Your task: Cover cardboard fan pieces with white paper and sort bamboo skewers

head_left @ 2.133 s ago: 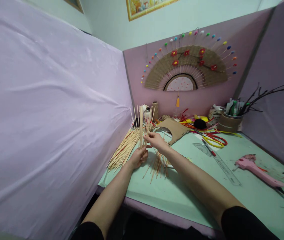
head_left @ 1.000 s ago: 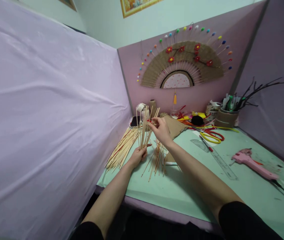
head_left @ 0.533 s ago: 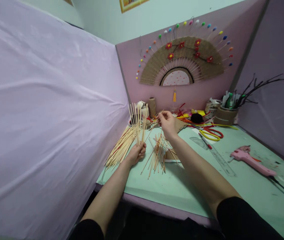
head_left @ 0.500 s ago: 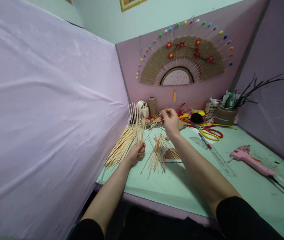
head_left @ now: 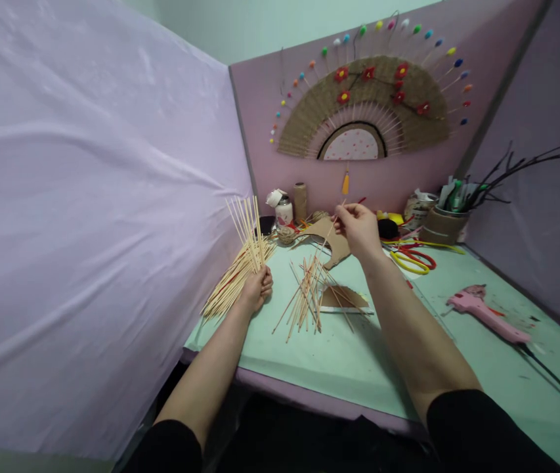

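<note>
My left hand (head_left: 257, 290) is closed around a small bunch of thin wooden sticks (head_left: 247, 228) that stand upright and fan out above the fist. It rests beside a long flat pile of the same sticks (head_left: 233, 279) along the left wall. My right hand (head_left: 358, 228) is raised over the table and pinches a single stick (head_left: 333, 228) that slants down to the left. Below it lies a loose heap of sticks (head_left: 309, 295) across a brown cardboard piece (head_left: 341, 299).
A curved cardboard cutout (head_left: 331, 238), twine ball (head_left: 286, 234), bottle (head_left: 283, 210), spool (head_left: 300, 200), yellow-and-red scissors (head_left: 413, 260), a tool holder (head_left: 441, 225) and a pink glue gun (head_left: 485, 316) lie on the green table (head_left: 348, 361). A decorated fan (head_left: 366, 108) hangs on the back panel.
My right hand pulled one stick out of the bunch and moved it to the right and up. My left hand with the bunch shifted left and tilted toward the wall.
</note>
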The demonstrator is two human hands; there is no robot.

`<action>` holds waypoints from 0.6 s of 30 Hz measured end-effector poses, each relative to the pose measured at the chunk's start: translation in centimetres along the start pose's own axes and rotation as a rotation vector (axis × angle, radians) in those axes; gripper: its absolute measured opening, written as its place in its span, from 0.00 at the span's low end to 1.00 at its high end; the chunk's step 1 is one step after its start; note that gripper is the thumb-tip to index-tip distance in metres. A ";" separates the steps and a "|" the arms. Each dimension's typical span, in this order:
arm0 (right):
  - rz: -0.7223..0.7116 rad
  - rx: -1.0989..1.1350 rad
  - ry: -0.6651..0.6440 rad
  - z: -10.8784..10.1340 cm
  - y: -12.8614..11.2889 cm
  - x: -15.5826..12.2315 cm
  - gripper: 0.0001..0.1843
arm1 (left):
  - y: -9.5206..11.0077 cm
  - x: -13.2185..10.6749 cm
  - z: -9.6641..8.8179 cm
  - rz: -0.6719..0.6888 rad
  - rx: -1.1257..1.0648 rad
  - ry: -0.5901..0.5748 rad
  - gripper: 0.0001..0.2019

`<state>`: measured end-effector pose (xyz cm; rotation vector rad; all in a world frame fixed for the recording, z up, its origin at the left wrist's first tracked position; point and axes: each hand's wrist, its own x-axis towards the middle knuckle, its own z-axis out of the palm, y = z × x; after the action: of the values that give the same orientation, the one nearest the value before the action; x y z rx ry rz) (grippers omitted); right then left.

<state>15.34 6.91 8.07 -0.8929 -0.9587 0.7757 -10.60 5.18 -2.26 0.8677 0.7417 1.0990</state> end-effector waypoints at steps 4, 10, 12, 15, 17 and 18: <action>0.295 -0.131 -0.116 0.6 3.1 -0.2 0.14 | 0.2 -0.3 0.1 -0.015 -0.003 -0.039 0.20; 0.421 -0.475 -0.246 1.4 7.7 -1.6 0.17 | 0.6 -0.8 0.3 -0.030 0.004 -0.138 0.18; 0.417 -0.550 -0.273 1.3 8.6 -1.9 0.16 | 0.7 -0.9 0.3 -0.027 0.008 -0.154 0.17; 0.378 -0.711 -0.308 0.9 9.1 -1.7 0.16 | 0.8 -1.0 0.3 -0.028 0.012 -0.178 0.17; 0.336 -0.805 -0.315 0.8 9.1 -1.6 0.15 | 0.9 -1.1 0.2 -0.027 0.015 -0.188 0.17; 0.314 -0.840 -0.315 0.8 9.1 -1.5 0.14 | 0.9 -1.1 0.2 -0.026 0.016 -0.190 0.17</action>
<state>12.60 9.71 -0.26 -1.7128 -1.4869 0.7923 -11.09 4.26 -1.29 0.9593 0.6024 0.9734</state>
